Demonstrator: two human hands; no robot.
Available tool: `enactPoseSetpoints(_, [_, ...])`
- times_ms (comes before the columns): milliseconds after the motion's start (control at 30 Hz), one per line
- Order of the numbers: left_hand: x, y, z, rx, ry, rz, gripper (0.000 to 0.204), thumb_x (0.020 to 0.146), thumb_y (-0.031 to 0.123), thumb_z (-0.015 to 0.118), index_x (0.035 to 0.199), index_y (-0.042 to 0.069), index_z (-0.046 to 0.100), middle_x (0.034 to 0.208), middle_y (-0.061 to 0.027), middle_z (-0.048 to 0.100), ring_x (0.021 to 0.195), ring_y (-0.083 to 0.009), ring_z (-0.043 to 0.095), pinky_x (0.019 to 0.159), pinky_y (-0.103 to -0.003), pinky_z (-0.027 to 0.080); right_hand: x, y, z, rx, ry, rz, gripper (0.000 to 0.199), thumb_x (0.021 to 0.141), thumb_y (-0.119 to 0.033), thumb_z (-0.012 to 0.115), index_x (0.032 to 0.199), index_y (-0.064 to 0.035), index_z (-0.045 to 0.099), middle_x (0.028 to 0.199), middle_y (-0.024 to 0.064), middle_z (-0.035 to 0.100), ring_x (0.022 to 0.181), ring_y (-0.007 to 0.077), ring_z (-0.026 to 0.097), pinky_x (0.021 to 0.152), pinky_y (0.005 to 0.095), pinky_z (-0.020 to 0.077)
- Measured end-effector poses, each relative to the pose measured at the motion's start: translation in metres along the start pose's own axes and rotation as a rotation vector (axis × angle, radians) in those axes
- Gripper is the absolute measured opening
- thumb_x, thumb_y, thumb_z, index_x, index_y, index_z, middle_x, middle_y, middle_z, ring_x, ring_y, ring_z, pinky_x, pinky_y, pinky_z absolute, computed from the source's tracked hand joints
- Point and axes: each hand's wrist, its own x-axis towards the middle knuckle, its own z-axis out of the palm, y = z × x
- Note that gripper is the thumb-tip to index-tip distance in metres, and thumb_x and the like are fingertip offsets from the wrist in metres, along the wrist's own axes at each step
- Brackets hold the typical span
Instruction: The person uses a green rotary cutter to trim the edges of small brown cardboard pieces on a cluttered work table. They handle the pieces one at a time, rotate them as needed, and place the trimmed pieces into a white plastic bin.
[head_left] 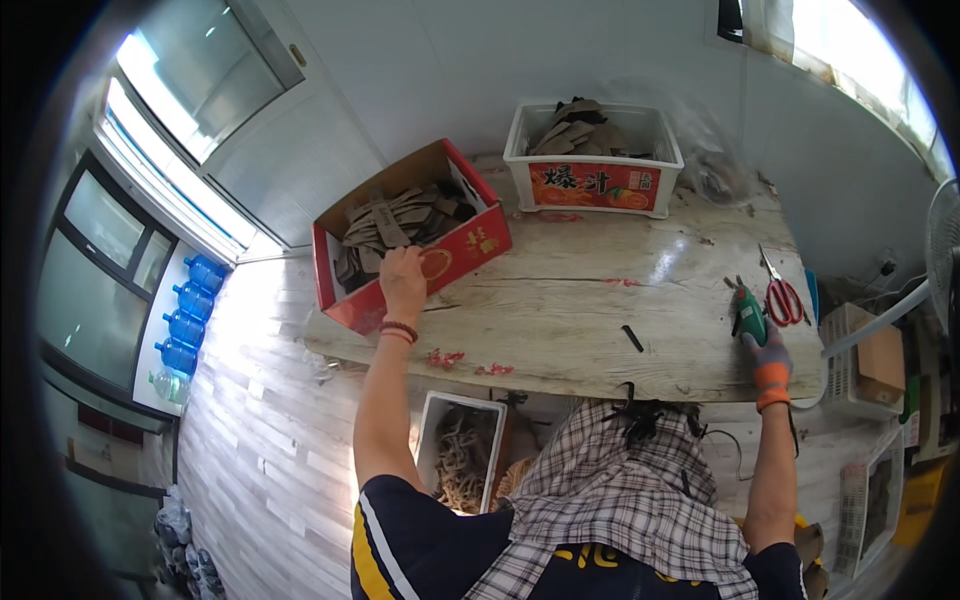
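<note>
At the left of the table stands a red cardboard box (470, 247) with flat grey-brown pieces (412, 215) heaped inside. My bare left hand (402, 283) reaches over its near wall, fingers closed on the lower end of one flat grey-brown piece (388, 225). At the table's right edge my right hand (768, 355), in a grey and orange glove, is closed round the rear of green electric scissors (748, 312). The tool rests on or just above the tabletop, pointing away from me. Red-handled scissors (784, 298) lie right beside it.
A white plastic crate (595, 200) holding similar pieces stands at the table's back. A short black strip (632, 338) lies on the wooden table (560, 310). Below the front edge, a white box (428, 440) holds bundled pieces. A fan (940, 250) stands at the right.
</note>
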Motion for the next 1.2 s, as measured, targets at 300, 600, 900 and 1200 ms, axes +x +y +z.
enactPoseSetpoints(300, [-0.022, 0.121, -0.019, -0.138, -0.203, 0.033, 0.013, 0.079, 0.004, 0.055, 0.091, 0.001, 0.061, 0.079, -0.0125, 0.059, 0.078, -0.0299, 0.058, 0.069, -0.039, 0.047, -0.012, -0.013, 0.015, -0.217, 0.128, -0.127, 0.063, 0.080, -0.038, 0.066, 0.134, -0.0137, 0.043, 0.108, 0.0124, 0.059, 0.099, 0.0327, 0.058, 0.083, 0.0430, 0.0473])
enactPoseSetpoints(600, [0.049, 0.029, -0.052, -0.522, -0.343, -0.311, 0.030, 0.086, 0.024, 0.061, 0.100, -0.002, 0.066, 0.093, -0.0146, 0.068, 0.088, -0.0287, 0.065, 0.081, -0.035, 0.049, -0.009, -0.013, 0.020, -0.353, 0.225, -0.262, 0.064, 0.082, -0.034, 0.066, 0.137, -0.0133, 0.040, 0.107, 0.0144, 0.058, 0.096, 0.0326, 0.057, 0.085, 0.0434, 0.0443])
enactPoseSetpoints(900, [-0.001, -0.021, -0.051, -0.175, -0.999, 0.226, 0.126, 0.054, 0.061, 0.079, 0.150, 0.023, 0.006, 0.153, -0.0227, 0.006, 0.140, -0.0412, 0.010, 0.111, -0.058, 0.011, -0.021, -0.029, 0.014, -0.370, 0.402, -0.396, 0.060, 0.084, -0.033, 0.063, 0.134, -0.0086, 0.044, 0.114, 0.0163, 0.057, 0.104, 0.0317, 0.053, 0.095, 0.0430, 0.0390])
enactPoseSetpoints(1200, [-0.005, -0.028, -0.036, -0.156, -1.017, 0.186, 0.122, 0.056, 0.036, 0.083, 0.149, 0.024, 0.005, 0.151, -0.0236, 0.005, 0.135, -0.0456, 0.020, 0.103, -0.059, 0.032, -0.018, -0.030, 0.018, -0.293, 0.358, -0.327, 0.055, 0.084, -0.031, 0.063, 0.133, -0.0101, 0.046, 0.108, 0.0162, 0.060, 0.098, 0.0338, 0.055, 0.087, 0.0438, 0.0428])
